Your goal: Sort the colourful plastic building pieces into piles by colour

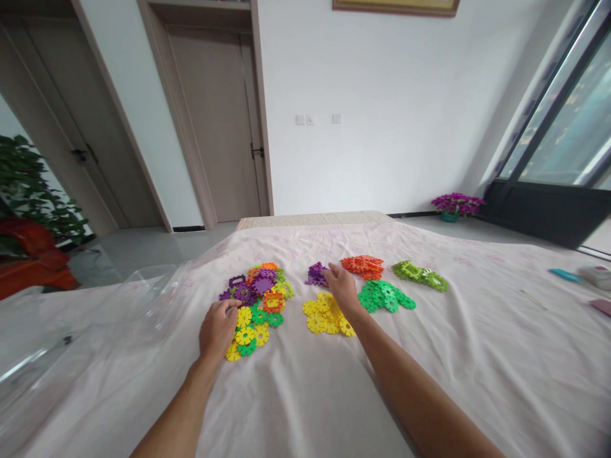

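My left hand [218, 327] rests at the left edge of a mixed pile, its fingers loosely bent and apart, fingertips by the purple and yellow pieces. That pile holds purple square pieces [262, 284], orange square frames [273, 302], and yellow [245, 335] and green notched discs [259, 315]. My right hand [341, 287] reaches to a small heap of purple plastic building pieces [316, 273], its fingers drawn together at the heap's right side. Whatever is between those fingertips is mostly hidden. Beneath the right wrist lies a heap of yellow notched discs [324, 313].
Right of my right hand lie heaps of orange-red pieces [363, 266], green discs [384, 296] and lime-green pieces [420, 275]. Clear plastic packaging [157, 296] lies left on the pale cloth [286, 394]. A blue object [565, 275] is at far right.
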Motion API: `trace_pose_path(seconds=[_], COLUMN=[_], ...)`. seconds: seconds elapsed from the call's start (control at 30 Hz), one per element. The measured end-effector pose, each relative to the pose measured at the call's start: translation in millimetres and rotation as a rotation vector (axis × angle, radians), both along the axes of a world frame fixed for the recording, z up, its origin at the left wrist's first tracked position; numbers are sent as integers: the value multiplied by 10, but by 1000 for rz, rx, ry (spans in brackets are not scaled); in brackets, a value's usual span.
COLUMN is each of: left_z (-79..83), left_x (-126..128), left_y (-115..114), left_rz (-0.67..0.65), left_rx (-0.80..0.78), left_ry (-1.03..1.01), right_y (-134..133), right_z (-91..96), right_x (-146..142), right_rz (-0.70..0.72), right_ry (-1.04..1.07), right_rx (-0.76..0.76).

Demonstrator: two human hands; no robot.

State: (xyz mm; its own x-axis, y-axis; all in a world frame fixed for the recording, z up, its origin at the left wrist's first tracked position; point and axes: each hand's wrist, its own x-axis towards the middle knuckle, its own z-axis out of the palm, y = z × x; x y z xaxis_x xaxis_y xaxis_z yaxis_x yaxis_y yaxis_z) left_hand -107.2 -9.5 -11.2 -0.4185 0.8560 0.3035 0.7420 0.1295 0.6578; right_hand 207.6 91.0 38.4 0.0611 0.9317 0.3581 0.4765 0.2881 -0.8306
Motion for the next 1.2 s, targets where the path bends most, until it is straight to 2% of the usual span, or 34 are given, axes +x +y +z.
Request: trace_pose_path(seconds=[0.13,0.23,0.4,0.57,0.77,0.93,1.03,1.2], left_z=[-15,-24,-24,-15,3,-1,-12,-29], left_x=[-8,-11,-10,-3,13,5,-5,-20], left_y=[8,10,3,0,1,-2,-1,7], left_rz=[-6,-2,-9,-13,-12,-18,-19,-30], left_rx=[4,-3,-11,-10,-2,-16,-26,-5], left_ry=[-1,-3,-20,-20,-12,-14,-11,-16], right_y=[-55,-239,-597,-680,-658,-597,-436,-86], right_z=[-73,-119,-126,-128,-165,-144,-62,20], right_x=[-61,-256,-580,-719,-721,-647,-470,48], right_rz=[10,150,446,485,454,415,285,-7], right_ry=[-86,-269,-638,-850,-884,-770,-680,-596], right_rx=[37,82,253,266,247,306,315,231])
